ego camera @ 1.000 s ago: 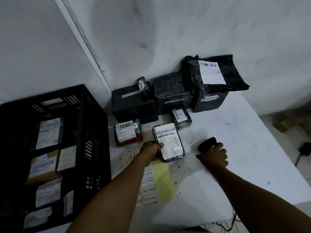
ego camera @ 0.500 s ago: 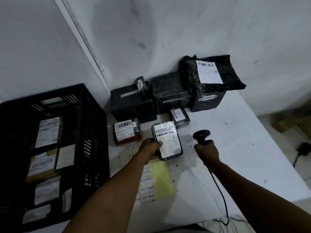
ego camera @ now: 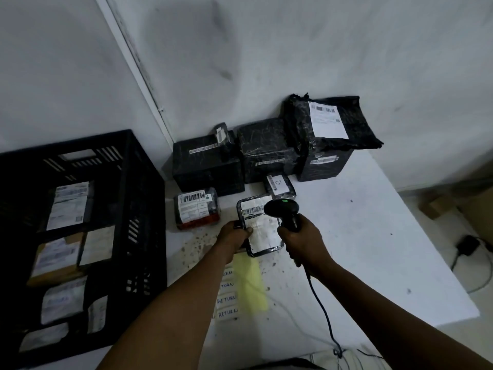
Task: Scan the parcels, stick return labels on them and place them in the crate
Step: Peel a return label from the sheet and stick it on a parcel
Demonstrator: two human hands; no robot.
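My left hand (ego camera: pixel 234 235) grips the left edge of a small black parcel (ego camera: pixel 262 233) with a white barcode label, held flat above the white table (ego camera: pixel 360 236). My right hand (ego camera: pixel 300 240) grips the handle of a black barcode scanner (ego camera: pixel 281 208); its head, with a green light on top, hangs over the parcel's barcode. A strip of white RETURN labels (ego camera: pixel 226 300) lies beside a yellow sheet (ego camera: pixel 250 284) under my left forearm. The black crate (ego camera: pixel 144 209) stands at the left with several labelled parcels inside.
Three large black-wrapped parcels (ego camera: pixel 208 166) (ego camera: pixel 266 150) (ego camera: pixel 328 145) line the wall at the back. Two small parcels (ego camera: pixel 197 208) (ego camera: pixel 280 184) lie in front of them. The scanner's cable (ego camera: pixel 322 313) runs down to the table's front edge. A charger (ego camera: pixel 466 244) lies on the floor at right.
My right hand picked the scanner up off the table and brought it left, over the parcel's barcode. My left hand kept holding the parcel in place.
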